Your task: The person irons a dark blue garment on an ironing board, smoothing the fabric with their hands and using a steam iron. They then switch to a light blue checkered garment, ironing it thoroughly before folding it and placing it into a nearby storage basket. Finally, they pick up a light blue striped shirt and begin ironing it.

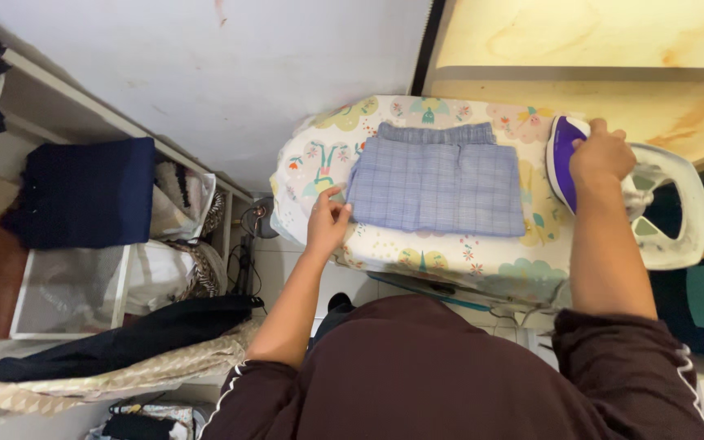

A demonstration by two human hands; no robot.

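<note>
Head view: soft, light plaid shorts (437,181) being pinched at left edge by left hand (327,222); heavy rigid iron (565,159) being gripped, right hand (602,155) fingers curled over handle.

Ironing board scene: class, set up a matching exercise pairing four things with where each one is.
Things:
1. blue checked garment
2. purple iron
3. left hand
4. navy folded cloth

Places:
A. on the shelf at the far left
B. under the right hand
C. at the garment's left edge
D. flat in the middle of the ironing board

Pairs: 1-D, 2-B, 3-C, 4-A
</note>
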